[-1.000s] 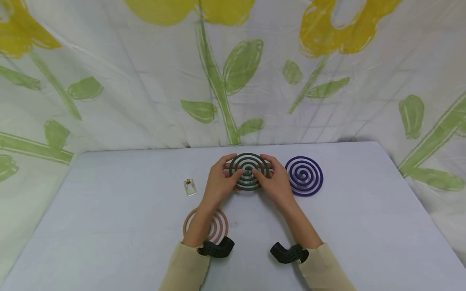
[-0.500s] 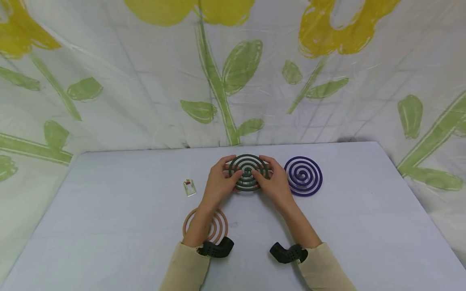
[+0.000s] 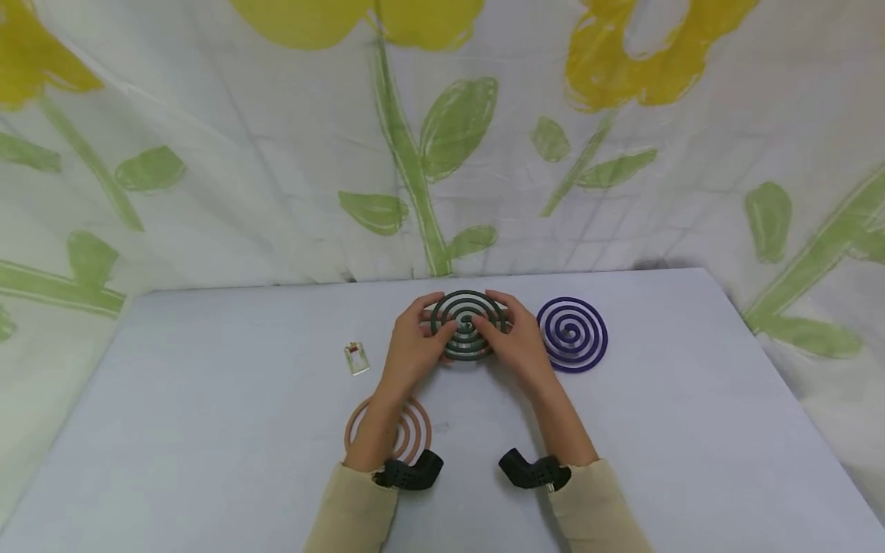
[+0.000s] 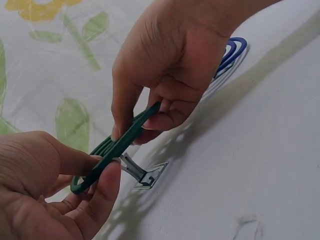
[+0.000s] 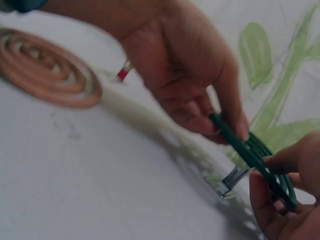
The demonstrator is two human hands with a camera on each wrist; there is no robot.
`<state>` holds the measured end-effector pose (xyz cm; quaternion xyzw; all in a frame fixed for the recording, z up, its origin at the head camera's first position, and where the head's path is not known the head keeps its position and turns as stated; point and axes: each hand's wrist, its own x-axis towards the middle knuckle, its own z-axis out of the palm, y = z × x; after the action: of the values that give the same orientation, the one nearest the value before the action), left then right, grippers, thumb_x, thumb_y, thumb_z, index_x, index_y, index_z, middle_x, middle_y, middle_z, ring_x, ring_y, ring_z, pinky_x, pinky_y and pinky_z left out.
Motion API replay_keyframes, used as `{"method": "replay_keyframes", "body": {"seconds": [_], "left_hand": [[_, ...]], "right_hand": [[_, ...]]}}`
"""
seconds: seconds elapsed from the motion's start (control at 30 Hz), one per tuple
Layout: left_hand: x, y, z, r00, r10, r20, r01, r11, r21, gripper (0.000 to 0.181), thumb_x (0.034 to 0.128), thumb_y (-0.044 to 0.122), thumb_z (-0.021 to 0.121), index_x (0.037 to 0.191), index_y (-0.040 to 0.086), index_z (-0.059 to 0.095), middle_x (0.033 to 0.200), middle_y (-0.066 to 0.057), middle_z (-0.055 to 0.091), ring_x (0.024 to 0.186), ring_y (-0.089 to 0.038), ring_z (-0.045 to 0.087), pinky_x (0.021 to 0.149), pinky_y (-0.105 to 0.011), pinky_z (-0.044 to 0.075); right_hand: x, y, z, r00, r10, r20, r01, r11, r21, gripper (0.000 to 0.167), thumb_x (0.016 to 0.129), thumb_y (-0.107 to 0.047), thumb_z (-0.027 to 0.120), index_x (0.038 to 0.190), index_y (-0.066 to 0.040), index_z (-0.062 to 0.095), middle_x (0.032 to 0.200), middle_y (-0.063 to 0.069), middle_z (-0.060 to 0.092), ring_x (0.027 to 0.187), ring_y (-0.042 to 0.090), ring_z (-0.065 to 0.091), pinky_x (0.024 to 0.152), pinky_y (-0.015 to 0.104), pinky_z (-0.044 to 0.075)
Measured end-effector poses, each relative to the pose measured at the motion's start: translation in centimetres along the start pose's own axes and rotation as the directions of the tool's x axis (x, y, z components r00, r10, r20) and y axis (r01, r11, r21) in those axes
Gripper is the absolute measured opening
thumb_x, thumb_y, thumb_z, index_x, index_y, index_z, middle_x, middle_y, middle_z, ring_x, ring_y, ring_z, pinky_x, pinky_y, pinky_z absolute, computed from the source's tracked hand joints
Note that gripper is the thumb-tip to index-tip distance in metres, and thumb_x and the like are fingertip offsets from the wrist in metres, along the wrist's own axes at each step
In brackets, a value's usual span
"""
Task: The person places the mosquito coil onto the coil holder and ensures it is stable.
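Note:
A green mosquito coil [image 3: 467,352] is held between my two hands above the far middle of the table. The left hand [image 3: 413,346] grips its left side, thumb on top and fingers around the rim. On the other side my right hand [image 3: 518,342] pinches the coil, its thumb near the centre. A small metal coil stand [image 4: 142,175] sits beneath; in the left wrist view its upright arm reaches up to the coil's underside. Whether the coil is fixed on that arm I cannot tell.
A purple coil [image 3: 571,369] lies just right of my right hand. An orange-brown coil [image 3: 423,430] lies partly under my left forearm. Another small metal stand with a red bit [image 3: 356,359] is on the left. A floral curtain [image 3: 276,153] hangs behind the table's far edge.
The right forearm and wrist have shifted slightly left and inward. Both hands still hold the green coil in nearly the same place, and the head view has moved a little.

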<state>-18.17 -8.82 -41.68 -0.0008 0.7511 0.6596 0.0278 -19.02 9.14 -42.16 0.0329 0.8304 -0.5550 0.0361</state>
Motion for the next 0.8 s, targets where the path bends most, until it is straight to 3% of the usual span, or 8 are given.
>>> {"method": "replay_keyframes", "body": {"seconds": [0.13, 0.37, 0.63, 0.8], "left_hand": [[0.05, -0.08, 0.22, 1.0, -0.004, 0.018, 0.004, 1.0, -0.002, 0.055, 0.0979, 0.004, 0.071, 0.15, 0.003, 0.055, 0.123, -0.028, 0.067, 0.076, -0.021, 0.074, 0.055, -0.037, 0.063], [0.16, -0.54, 0.09, 1.0, -0.018, 0.005, 0.018, 1.0, 0.003, 0.052, 0.0996, 0.006, 0.07, 0.149, 0.005, 0.056, 0.12, -0.026, 0.066, 0.07, -0.017, 0.072, 0.053, -0.036, 0.063], [0.26, -0.32, 0.01, 1.0, -0.003, -0.031, 0.003, 1.0, 0.012, 0.05, 0.0987, 0.006, 0.071, 0.147, 0.006, 0.059, 0.118, -0.025, 0.066, 0.066, -0.015, 0.071, 0.052, -0.037, 0.062], [0.2, -0.39, -0.08, 0.999, -0.014, -0.035, 0.014, 1.0, 0.011, 0.049, 0.0982, 0.006, 0.071, 0.146, 0.006, 0.06, 0.118, -0.026, 0.067, 0.071, -0.019, 0.073, 0.054, -0.036, 0.063]], "right_hand": [[0.01, 0.13, -0.27, 0.999, -0.016, -0.031, 0.016, 1.0, 0.022, 0.055, 0.098, -0.023, 0.076, 0.15, -0.017, 0.059, 0.12, 0.02, 0.072, 0.102, 0.021, 0.066, 0.087, 0.025, 0.052], [0.35, 0.64, -0.13, 1.0, 0.001, 0.001, -0.001, 0.995, 0.096, 0.054, 0.098, -0.022, 0.077, 0.148, -0.015, 0.06, 0.119, 0.02, 0.073, 0.092, 0.014, 0.067, 0.078, 0.021, 0.056], [0.5, 0.57, 0.32, 1.0, 0.006, -0.024, -0.003, 0.994, 0.113, 0.054, 0.097, -0.022, 0.078, 0.147, -0.015, 0.062, 0.118, 0.021, 0.073, 0.095, 0.016, 0.066, 0.078, 0.019, 0.054], [0.36, 0.59, 0.35, 1.0, 0.019, 0.009, -0.02, 0.99, 0.14, 0.055, 0.097, -0.023, 0.079, 0.147, -0.013, 0.061, 0.122, 0.023, 0.075, 0.097, 0.013, 0.07, 0.079, 0.017, 0.055]]}}
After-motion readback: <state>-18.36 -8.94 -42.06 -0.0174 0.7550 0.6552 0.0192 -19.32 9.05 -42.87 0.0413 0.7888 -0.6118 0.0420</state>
